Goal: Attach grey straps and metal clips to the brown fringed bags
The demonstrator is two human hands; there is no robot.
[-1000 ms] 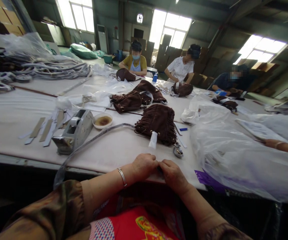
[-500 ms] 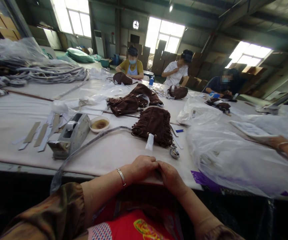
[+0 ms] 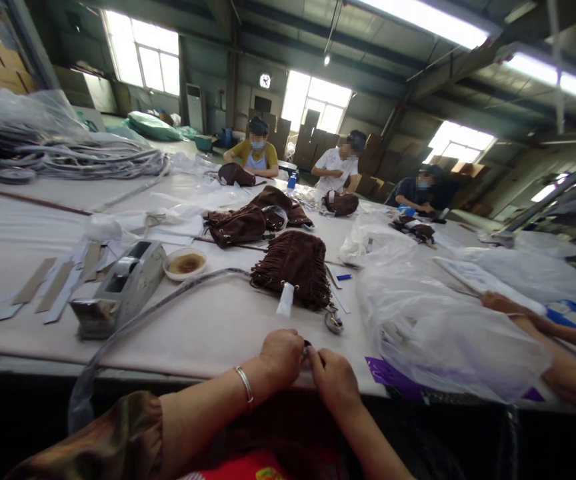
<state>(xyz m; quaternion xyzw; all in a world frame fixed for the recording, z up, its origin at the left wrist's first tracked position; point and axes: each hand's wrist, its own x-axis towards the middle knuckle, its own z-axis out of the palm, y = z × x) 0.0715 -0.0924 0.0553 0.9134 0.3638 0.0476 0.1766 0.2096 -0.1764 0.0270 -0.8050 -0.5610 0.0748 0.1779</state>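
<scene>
Near the table's front edge my left hand (image 3: pixel 283 353), with a silver bangle at its wrist, is closed on a small dark item (image 3: pixel 307 345). My right hand (image 3: pixel 337 381) pinches the same item from the other side. What the item is cannot be made out. Just beyond my hands lies a brown fringed bag (image 3: pixel 295 267) with a white tag (image 3: pixel 285 300). A long grey strap (image 3: pixel 168 298) runs left from the bag and hangs over the table edge. A small metal-ringed piece (image 3: pixel 333 323) rests to the bag's right.
A tape dispenser (image 3: pixel 121 290), a bowl of brown paste (image 3: pixel 185 264) and flat strips (image 3: pixel 55 287) lie left. More brown bags (image 3: pixel 238 225) sit behind. Plastic sheeting (image 3: pixel 433 333) covers the right, near another person's arms (image 3: pixel 533 320). Three people sit across the table.
My hands have parted slightly, and a small dark item now shows between the fingers. The view has shifted right and up. The neighbour's arms reach further in at the right.
</scene>
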